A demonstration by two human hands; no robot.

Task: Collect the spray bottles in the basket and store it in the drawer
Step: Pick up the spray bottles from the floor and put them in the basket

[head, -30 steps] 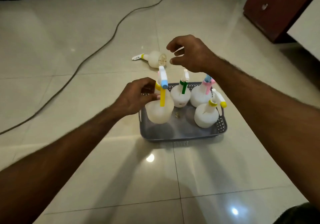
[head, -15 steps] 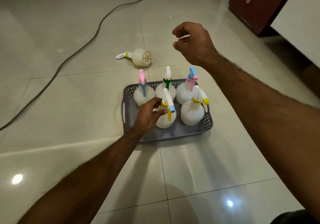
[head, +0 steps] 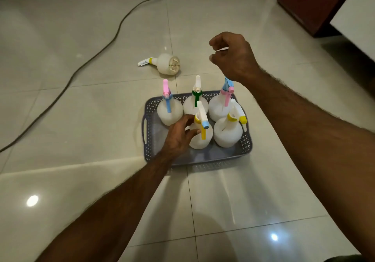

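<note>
A grey perforated basket (head: pixel 146 140) sits on the tiled floor with several white spray bottles standing in it. My left hand (head: pixel 178 138) holds the front-middle bottle (head: pixel 200 140), the one with a yellow trigger and blue nozzle, by its neck; the bottle stands on the basket's bottom. My right hand (head: pixel 233 56) hovers above the basket's far right corner with loosely curled fingers and nothing in it. One more white spray bottle (head: pixel 166 65) with a yellow collar lies on its side on the floor just beyond the basket.
A dark red cabinet (head: pixel 310 4) with a round knob stands at the far right, next to a white surface (head: pixel 357 18). A dark cable (head: pixel 101 46) snakes across the floor on the left. Glossy tiles surround the basket.
My left hand has lowered the yellow-trigger bottle into the basket's front middle. The right hand stayed raised beyond the basket. The view has shifted, so everything sits a little lower in frame.
</note>
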